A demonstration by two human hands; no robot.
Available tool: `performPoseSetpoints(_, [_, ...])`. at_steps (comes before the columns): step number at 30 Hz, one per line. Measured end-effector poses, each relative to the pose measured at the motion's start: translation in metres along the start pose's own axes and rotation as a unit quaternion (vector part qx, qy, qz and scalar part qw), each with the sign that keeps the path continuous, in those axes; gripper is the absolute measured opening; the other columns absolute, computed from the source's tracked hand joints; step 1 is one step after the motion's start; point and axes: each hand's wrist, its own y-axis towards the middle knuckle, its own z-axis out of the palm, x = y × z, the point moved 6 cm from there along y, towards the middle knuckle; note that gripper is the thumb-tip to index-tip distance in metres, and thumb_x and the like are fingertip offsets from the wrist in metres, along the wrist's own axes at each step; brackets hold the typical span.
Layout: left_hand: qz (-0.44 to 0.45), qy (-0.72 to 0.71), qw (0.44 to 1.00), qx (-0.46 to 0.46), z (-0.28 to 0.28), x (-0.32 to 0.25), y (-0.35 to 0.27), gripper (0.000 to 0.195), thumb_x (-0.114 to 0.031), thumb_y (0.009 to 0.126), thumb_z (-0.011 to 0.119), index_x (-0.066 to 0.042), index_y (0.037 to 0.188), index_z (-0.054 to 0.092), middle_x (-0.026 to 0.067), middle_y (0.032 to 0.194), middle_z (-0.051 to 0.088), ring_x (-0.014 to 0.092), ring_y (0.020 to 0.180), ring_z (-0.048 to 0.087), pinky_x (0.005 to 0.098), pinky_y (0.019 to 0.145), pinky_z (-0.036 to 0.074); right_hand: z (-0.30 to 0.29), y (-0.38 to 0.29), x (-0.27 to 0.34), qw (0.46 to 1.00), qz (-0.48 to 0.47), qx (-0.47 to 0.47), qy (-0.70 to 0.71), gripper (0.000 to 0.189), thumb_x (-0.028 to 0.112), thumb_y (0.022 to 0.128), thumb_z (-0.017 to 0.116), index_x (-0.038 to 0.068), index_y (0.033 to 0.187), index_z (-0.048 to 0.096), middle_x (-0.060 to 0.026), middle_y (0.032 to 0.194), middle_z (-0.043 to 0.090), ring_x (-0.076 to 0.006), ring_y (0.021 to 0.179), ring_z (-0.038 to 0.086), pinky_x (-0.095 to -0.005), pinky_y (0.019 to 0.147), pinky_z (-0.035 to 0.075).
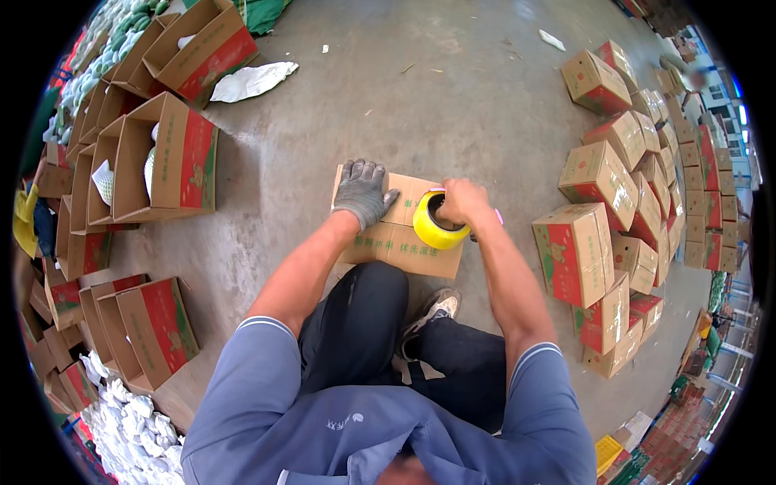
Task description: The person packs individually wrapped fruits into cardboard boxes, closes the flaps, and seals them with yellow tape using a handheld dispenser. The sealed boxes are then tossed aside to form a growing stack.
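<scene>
A cardboard box (400,248) with green print lies before my knees, its top flaps closed together. My left hand (365,193), in a dark grey glove, presses flat on the far left part of the top with its fingers spread. My bare right hand (464,203) grips a tape dispenser with a large yellow roll of packing tape (445,241) over the box's right side. Most of the dispenser is hidden by the hand and the roll; a bit of pink shows beside the wrist.
Open cardboard boxes (173,157), some holding fruit in foam nets, stand at the left. Taped boxes (576,254) are stacked at the right. A white sheet (254,82) lies on the concrete floor at the upper left. White-wrapped items (133,424) are heaped at the lower left.
</scene>
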Motion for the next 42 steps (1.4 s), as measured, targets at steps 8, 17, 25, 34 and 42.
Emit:
performPoseSetpoints(8, [-0.012,-0.014,0.999,-0.037,0.008,-0.005,-0.006,0.065,-0.044,0.089,0.059,0.000,0.135,0.049,0.0191,0.137,0.050,0.034,0.133,0.040,0.0486,0.118,0.022,0.002,0.009,-0.008,0.999,-0.038,0.018,0.009,0.043,0.024,0.065,0.071,0.005,0.103,0.071,-0.0184,0.099,0.072,-0.0343,0.095,0.069,-0.0406,0.081,0.056])
performPoseSetpoints(17, [-0.013,-0.024,0.997,-0.067,0.011,-0.002,0.000,0.061,-0.040,0.087,0.062,0.000,0.132,0.051,0.0197,0.134,0.052,0.036,0.131,0.043,0.0503,0.116,0.024,-0.030,0.163,-0.023,0.839,-0.126,-0.194,0.492,0.007,0.009,0.090,0.063,0.004,0.088,0.068,-0.0064,0.087,0.073,-0.0134,0.076,0.066,-0.0295,0.067,0.051])
performPoseSetpoints(25, [-0.008,-0.002,0.999,-0.047,0.025,0.007,0.003,0.056,-0.038,0.090,0.056,-0.001,0.131,0.051,0.0187,0.135,0.051,0.035,0.132,0.041,0.0504,0.117,0.021,0.020,0.163,0.007,0.673,-0.060,0.046,0.736,0.016,0.015,0.094,0.054,0.006,0.088,0.066,-0.0024,0.084,0.070,-0.0132,0.077,0.067,-0.0301,0.067,0.053])
performPoseSetpoints(34, [-0.017,-0.003,1.000,-0.010,0.017,-0.010,0.024,0.049,-0.036,0.092,0.052,-0.004,0.129,0.051,0.0178,0.138,0.049,0.034,0.135,0.039,0.0481,0.119,0.020,0.183,-0.119,0.073,0.896,-0.160,-0.143,0.389,0.027,0.011,0.078,0.067,0.011,0.106,0.070,-0.0173,0.100,0.070,-0.0383,0.097,0.067,-0.0446,0.082,0.053])
performPoseSetpoints(42, [-0.246,-0.535,0.808,-0.038,0.070,0.108,-0.026,0.059,-0.038,0.092,0.064,-0.004,0.137,0.047,0.0151,0.135,0.055,0.029,0.117,0.058,0.0439,0.098,0.047,0.175,-0.060,0.044,0.943,-0.164,-0.049,0.286,0.015,0.017,0.079,0.066,0.009,0.092,0.069,-0.0179,0.098,0.069,-0.0379,0.096,0.065,-0.0454,0.081,0.050])
